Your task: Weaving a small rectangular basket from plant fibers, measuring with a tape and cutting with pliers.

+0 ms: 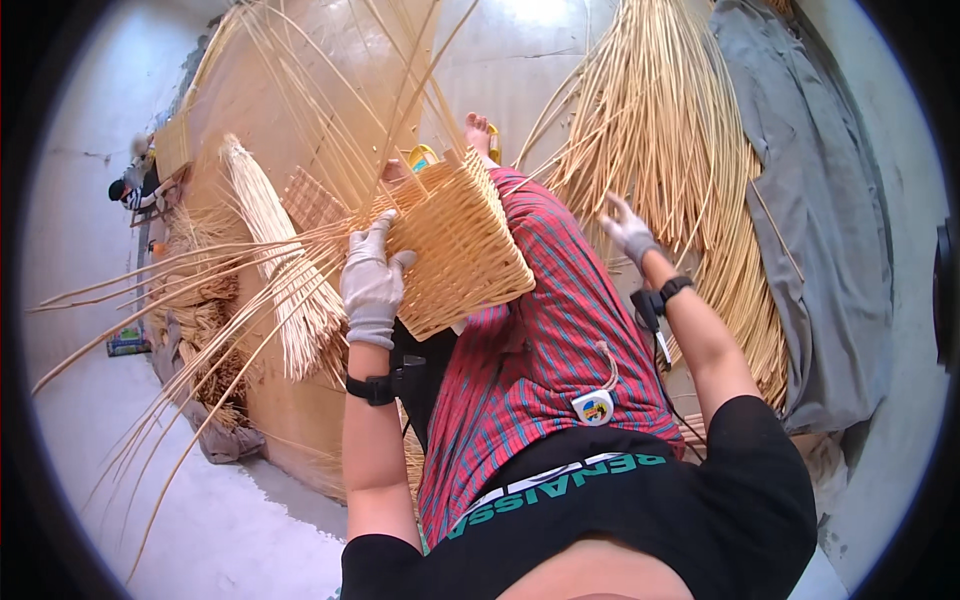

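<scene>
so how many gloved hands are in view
2. The left grey-gloved hand rests against the side of the square woven wicker basket on the lap; the right grey-gloved hand reaches toward the heap of pale cane strands.

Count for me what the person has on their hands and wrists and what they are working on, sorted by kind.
Grey gloves: 2, on the left hand and the right hand
Black wristbands: 2, left and right
Woven basket: 1
Total: 5

A basket-weaving workshop: bundles of cane rods (pixel 670 130) lie across the concrete floor (pixel 520 60) beside a half-woven basket (pixel 460 240).
</scene>
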Tool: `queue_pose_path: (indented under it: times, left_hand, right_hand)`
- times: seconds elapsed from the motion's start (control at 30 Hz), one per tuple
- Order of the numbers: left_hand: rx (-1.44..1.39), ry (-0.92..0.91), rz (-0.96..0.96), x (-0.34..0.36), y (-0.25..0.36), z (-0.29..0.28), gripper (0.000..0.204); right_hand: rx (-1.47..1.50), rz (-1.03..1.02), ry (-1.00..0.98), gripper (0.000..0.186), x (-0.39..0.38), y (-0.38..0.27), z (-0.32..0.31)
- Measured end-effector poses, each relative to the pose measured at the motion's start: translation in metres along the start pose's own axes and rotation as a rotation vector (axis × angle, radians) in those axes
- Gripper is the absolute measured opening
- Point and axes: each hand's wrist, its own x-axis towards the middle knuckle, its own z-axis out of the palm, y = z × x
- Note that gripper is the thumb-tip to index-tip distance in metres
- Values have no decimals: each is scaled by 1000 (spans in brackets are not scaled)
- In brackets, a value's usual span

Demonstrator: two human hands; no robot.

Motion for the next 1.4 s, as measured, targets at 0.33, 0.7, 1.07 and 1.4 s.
queue_pose_path:
  times: [0.33, 0.7, 1.07, 1.4]
  left_hand:
    - [-17, 42, -128, -17, 7, 6, 71]
    - [-125, -212, 267, -59, 129, 59, 56]
    - [-320, 169, 115, 15, 65, 29, 68]
    - [-520, 187, 166, 24, 51, 50, 67]
  right_hand:
    - [555, 312, -30, 29, 118, -143, 52]
    - [825, 20, -95, 16, -120, -236, 12]
    - [-201, -818, -146, 51, -11, -369, -6]
    - [-293, -817, 108, 55, -21, -347, 20]
